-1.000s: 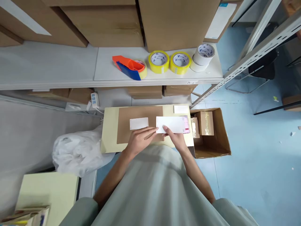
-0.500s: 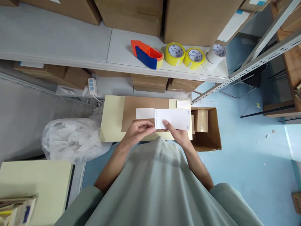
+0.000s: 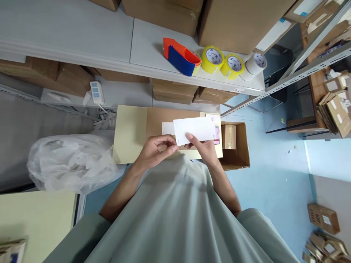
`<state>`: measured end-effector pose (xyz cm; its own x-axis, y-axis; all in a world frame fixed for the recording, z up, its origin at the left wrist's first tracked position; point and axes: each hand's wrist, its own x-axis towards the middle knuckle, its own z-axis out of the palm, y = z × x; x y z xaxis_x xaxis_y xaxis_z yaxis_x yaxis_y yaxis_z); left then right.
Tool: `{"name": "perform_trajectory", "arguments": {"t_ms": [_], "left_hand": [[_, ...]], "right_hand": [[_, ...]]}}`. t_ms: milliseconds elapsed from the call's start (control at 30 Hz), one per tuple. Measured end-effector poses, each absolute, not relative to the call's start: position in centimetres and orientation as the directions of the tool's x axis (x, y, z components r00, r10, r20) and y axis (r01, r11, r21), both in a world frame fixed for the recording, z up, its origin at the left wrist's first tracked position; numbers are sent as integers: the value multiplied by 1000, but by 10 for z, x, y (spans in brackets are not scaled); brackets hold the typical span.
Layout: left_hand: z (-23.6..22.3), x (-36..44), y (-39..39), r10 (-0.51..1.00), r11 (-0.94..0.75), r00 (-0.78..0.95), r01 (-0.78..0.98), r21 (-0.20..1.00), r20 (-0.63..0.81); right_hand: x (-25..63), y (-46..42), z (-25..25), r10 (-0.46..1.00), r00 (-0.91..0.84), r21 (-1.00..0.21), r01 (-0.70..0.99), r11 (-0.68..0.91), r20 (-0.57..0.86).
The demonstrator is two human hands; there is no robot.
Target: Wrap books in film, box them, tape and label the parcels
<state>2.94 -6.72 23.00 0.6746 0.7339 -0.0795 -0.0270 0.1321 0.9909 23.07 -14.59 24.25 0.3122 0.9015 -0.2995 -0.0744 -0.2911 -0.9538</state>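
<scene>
I hold a white label sheet (image 3: 195, 129) over a small pale yellow table (image 3: 128, 135). My right hand (image 3: 201, 148) grips its lower edge, thumb on top. My left hand (image 3: 156, 149) pinches the sheet's lower left corner with curled fingers. Beneath the sheet lies a flat brown cardboard piece (image 3: 159, 120) with a small white label (image 3: 168, 128) stuck on it. A pink-printed slip (image 3: 216, 134) shows at the sheet's right end.
An open cardboard box (image 3: 236, 146) with a small taped parcel stands right of the table. A white plastic bag (image 3: 71, 164) lies to the left. The shelf above carries an orange-blue tape dispenser (image 3: 181, 58), yellow tape rolls (image 3: 222, 60), a white roll (image 3: 255, 65) and large cartons.
The camera tilted, shifting the scene. My hands raised the white sheet's left end slightly, and my left fingers moved from lying flat on the cardboard to pinching the sheet's corner.
</scene>
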Motion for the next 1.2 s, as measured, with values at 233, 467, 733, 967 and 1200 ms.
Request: {"name": "perform_trajectory", "arguments": {"t_ms": [233, 467, 733, 967, 1200], "left_hand": [[226, -6, -55, 794, -21, 606, -58, 998, 52], [228, -33, -45, 785, -209, 597, 10, 978, 162], [218, -54, -40, 742, -331, 629, 41, 943, 233], [209, -61, -36, 735, -322, 639, 37, 946, 226], [188, -73, -20, 747, -281, 654, 152, 948, 117]], "right_hand": [[221, -140, 220, 824, 546, -953, 140, -267, -150], [168, -147, 255, 965, 212, -886, 462, 42, 156], [138, -131, 248, 974, 125, -798, 597, 76, 186], [132, -126, 246, 987, 95, -755, 655, 36, 130], [135, -117, 236, 984, 177, -777, 616, -125, -18]]}}
